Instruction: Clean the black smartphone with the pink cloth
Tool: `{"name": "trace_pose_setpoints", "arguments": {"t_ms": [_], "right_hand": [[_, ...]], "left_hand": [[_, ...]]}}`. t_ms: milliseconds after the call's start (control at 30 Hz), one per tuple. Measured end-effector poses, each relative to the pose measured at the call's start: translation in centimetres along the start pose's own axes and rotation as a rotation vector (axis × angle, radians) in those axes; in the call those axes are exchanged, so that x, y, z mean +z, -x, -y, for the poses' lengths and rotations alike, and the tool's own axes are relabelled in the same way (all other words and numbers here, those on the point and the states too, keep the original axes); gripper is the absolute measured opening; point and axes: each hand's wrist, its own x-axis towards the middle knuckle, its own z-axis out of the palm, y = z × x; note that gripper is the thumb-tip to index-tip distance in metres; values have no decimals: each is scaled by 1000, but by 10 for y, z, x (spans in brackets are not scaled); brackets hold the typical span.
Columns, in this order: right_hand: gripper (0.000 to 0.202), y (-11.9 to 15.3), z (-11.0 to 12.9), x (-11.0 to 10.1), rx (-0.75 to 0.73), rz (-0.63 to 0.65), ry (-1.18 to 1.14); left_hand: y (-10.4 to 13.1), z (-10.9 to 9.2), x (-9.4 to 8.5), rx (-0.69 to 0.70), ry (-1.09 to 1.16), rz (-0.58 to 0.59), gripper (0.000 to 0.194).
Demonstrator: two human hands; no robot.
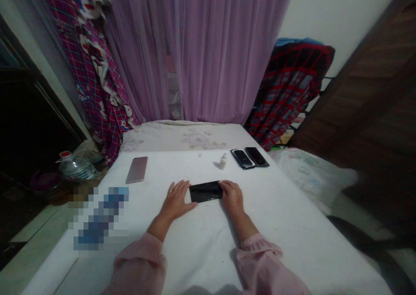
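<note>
A black smartphone (206,192) lies sideways between my hands, its dark glossy face turned up. My right hand (232,196) pinches its right end between thumb and fingers. At the other end, my left hand (177,200) has its fingers and thumb spread about the phone's left edge; the fingertips are at or touching the corners, without a clear grip. Beyond the phone stands a small white bottle (223,161), upright, and a tiny pale piece (199,155) lies left of it. Two dark phones (243,158) (257,157) rest side by side farther right.
A pinkish phone (137,170) lies face down at the left of the white-covered table (182,251). Nearer on that side, a blurred-out blue item (100,219) shows. Purple curtains (208,52) hang behind. A plastic bag (312,178) is on the right, a large water bottle (76,167) left.
</note>
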Motion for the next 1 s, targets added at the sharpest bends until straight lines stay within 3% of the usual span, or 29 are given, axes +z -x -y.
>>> {"name": "trace_pose_setpoints", "arguments": {"t_ms": [267,400,533,667,800,1000], "right_hand": [[33,-4,-26,0,246,-155,-481],[32,-7,-29,-8,461,-224,-751],[36,-7,-30,-13,564,-273,-870],[34,-5,-26,-11,502,-242,-863],[31,-3,-15,-4,313,-255,-703],[35,4,-8,2,115,-189,-401]], "left_hand": [[-3,-8,-13,179,39,48,46],[-14,-18,-24,60,172,14,34],[-22,-21,-24,-97,208,-59,44],[-22,-21,-19,-148,283,1,46],[-20,-22,-22,-161,252,71,42],[-11,-32,-27,-196,74,37,30]]}}
